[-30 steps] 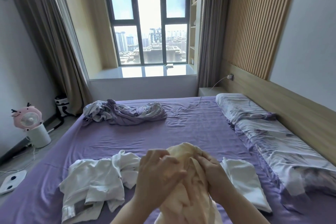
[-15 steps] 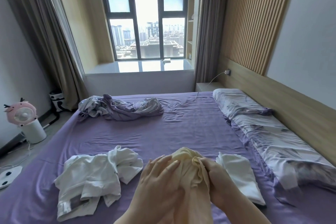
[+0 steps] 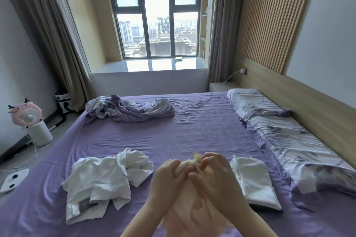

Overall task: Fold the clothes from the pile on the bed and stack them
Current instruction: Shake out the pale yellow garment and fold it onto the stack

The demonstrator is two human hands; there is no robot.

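- Left hand [image 3: 169, 177] — fingers curled and closed on the top of the pale yellow garment [image 3: 192, 208], gripping its bunched upper edge from the left.
- Right hand [image 3: 215, 177] — likewise closed on the same bunched edge, fingertips pinching a small yellow tuft at the very top; the two hands touch each other.
- Pale yellow garment — held up in front of the person, over the near edge of the bed [image 3: 192, 131]; long axis runs vertically, hanging down from the hands out of frame.
- Pile of white clothes [image 3: 104, 181] — crumpled, unfolded, lying to the left; left hand is nearer.
- Folded white item [image 3: 254, 181] — flat on the sheet just right of the right hand; probable stacking place, so a finished fold would travel rightward.
- Judgement: the edge needs spreading sideways before any fold.
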